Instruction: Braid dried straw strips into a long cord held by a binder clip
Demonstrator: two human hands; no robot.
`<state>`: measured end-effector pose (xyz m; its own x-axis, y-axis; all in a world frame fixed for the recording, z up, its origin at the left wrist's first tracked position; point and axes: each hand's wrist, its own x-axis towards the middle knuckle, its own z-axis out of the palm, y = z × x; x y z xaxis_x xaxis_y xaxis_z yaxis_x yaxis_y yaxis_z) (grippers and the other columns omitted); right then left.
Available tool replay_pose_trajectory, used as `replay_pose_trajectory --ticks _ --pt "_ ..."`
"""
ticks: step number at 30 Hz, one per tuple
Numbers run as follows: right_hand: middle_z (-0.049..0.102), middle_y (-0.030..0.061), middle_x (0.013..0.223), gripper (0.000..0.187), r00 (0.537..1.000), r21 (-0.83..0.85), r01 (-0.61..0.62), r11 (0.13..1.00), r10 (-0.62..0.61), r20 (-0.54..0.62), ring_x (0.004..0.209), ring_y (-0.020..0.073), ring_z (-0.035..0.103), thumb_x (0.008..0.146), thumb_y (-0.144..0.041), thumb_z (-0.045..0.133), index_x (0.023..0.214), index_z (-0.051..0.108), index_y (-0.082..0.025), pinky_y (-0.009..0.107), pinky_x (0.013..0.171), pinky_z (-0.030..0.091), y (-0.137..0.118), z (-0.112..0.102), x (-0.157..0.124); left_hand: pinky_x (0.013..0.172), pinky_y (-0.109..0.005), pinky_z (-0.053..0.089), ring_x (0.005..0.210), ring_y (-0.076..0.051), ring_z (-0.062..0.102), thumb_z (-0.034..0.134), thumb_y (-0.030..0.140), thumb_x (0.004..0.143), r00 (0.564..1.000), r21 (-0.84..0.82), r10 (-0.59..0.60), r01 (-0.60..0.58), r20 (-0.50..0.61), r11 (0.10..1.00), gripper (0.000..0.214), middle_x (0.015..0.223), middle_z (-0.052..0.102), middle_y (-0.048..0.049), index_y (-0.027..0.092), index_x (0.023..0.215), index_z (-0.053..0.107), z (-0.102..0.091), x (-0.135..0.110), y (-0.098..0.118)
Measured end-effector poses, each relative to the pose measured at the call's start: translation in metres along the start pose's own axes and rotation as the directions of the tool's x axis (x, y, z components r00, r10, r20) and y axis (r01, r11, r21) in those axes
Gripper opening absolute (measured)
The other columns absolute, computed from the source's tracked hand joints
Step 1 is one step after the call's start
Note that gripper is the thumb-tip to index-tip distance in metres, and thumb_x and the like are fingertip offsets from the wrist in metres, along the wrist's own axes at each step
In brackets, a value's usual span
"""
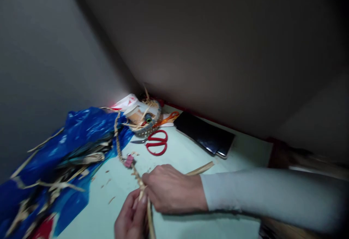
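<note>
A braided straw cord (119, 140) runs from the blue bag down to my hands, with a small pink clip (129, 160) fastened on it. My right hand (174, 192) is closed over the cord's near end, and a flat straw strip (200, 169) sticks out past its knuckles. At the bottom edge, my left hand (131, 218) pinches the same cord just below, fingers pressed together around loose straw ends.
A blue plastic bag (68, 148) full of straw strips lies at the left. Red-handled scissors (156, 143), orange scissors (168, 118), a small basket (145, 120) with a paper cup, and a dark phone (204, 133) lie on the pale green table (185, 151) by the wall.
</note>
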<state>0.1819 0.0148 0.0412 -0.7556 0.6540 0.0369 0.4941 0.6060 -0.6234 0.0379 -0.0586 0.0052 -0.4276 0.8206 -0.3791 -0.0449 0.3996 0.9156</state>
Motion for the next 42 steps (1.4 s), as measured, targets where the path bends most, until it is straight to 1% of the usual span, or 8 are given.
replay_pose_trajectory --ticks 4,12,16,22,28,35,39,42 --pt "0.068 0.0091 0.073 0.021 0.992 0.120 -0.118 0.986 0.121 -0.016 0.060 0.0163 0.055 0.084 -0.021 0.044 0.082 0.064 -0.014 0.027 0.051 0.026 -0.001 0.003 0.000 0.061 -0.027 0.048 0.065 -0.021 0.064 0.073 0.049 0.069 0.985 0.174 0.173 -0.165 -0.030 0.971 0.035 0.067 0.071 -0.0025 0.017 0.082 0.064 0.005 -0.012 0.010" --pt "0.058 0.0019 0.064 0.023 0.994 0.304 -0.058 0.951 0.084 -0.073 0.060 0.0128 0.045 0.084 -0.019 0.045 0.069 0.061 -0.015 0.025 0.055 0.025 0.006 0.014 0.008 0.067 -0.026 0.043 0.067 -0.021 0.062 0.064 0.035 0.080 0.883 0.550 0.462 -0.346 -0.083 0.760 0.016 0.068 0.071 -0.0024 0.022 0.076 0.073 0.002 -0.024 0.015" --pt "0.054 0.0000 0.059 0.017 0.990 0.210 -0.055 0.976 0.081 -0.119 0.053 0.0115 0.037 0.079 -0.014 0.046 0.068 0.059 -0.016 0.026 0.052 0.021 0.004 0.015 0.007 0.074 -0.029 0.044 0.078 -0.024 0.064 0.060 0.032 0.083 0.909 0.539 0.416 -0.345 -0.012 0.768 0.019 0.081 0.074 -0.0064 0.019 0.080 0.073 -0.002 -0.022 0.020" --pt "0.058 0.0021 0.060 0.017 0.993 0.066 -0.052 0.996 0.058 -0.104 0.052 0.0127 0.041 0.083 -0.017 0.047 0.073 0.061 -0.017 0.027 0.051 0.020 0.000 0.013 0.005 0.064 -0.027 0.040 0.062 -0.019 0.055 0.056 0.030 0.083 0.930 0.534 0.366 -0.324 0.029 0.781 0.023 0.059 0.063 -0.0005 0.019 0.065 0.064 -0.004 -0.018 0.031" --pt "0.061 0.0045 0.066 0.018 0.994 0.018 -0.060 0.998 0.061 -0.087 0.055 0.0138 0.045 0.085 -0.018 0.045 0.080 0.062 -0.016 0.027 0.053 0.022 -0.004 0.015 0.002 0.061 -0.029 0.034 0.061 -0.022 0.056 0.051 0.022 0.084 0.832 0.780 0.555 -0.363 0.025 0.509 0.021 0.064 0.064 -0.0064 0.021 0.065 0.061 0.010 -0.027 0.026" --pt "0.050 -0.0019 0.053 0.017 0.990 0.389 -0.068 0.919 0.109 -0.084 0.051 0.0106 0.040 0.075 -0.010 0.045 0.060 0.050 -0.017 0.023 0.051 0.027 0.004 0.017 0.004 0.056 -0.031 0.031 0.058 -0.023 0.056 0.044 0.012 0.087 0.733 0.852 0.674 -0.410 0.096 0.325 0.024 0.069 0.062 -0.0107 0.020 0.075 0.064 0.027 -0.036 0.001" --pt "0.049 -0.0037 0.051 0.015 0.993 0.656 -0.099 0.749 0.116 0.018 0.049 0.0106 0.047 0.075 -0.012 0.043 0.063 0.051 -0.017 0.021 0.050 0.034 0.011 0.020 0.006 0.056 -0.032 0.033 0.062 -0.025 0.057 0.040 0.007 0.086 0.693 0.852 0.715 -0.429 0.095 0.302 0.031 0.070 0.060 -0.0113 0.017 0.081 0.068 0.034 -0.032 -0.019" --pt "0.047 -0.0042 0.052 0.014 0.991 0.712 -0.122 0.692 0.130 0.044 0.050 0.0101 0.046 0.075 -0.013 0.046 0.062 0.051 -0.016 0.020 0.049 0.033 0.013 0.020 0.007 0.059 -0.034 0.038 0.070 -0.029 0.060 0.037 0.004 0.085 0.703 0.847 0.707 -0.419 0.074 0.327 0.036 0.075 0.064 -0.0164 0.013 0.089 0.072 0.042 -0.035 -0.030"
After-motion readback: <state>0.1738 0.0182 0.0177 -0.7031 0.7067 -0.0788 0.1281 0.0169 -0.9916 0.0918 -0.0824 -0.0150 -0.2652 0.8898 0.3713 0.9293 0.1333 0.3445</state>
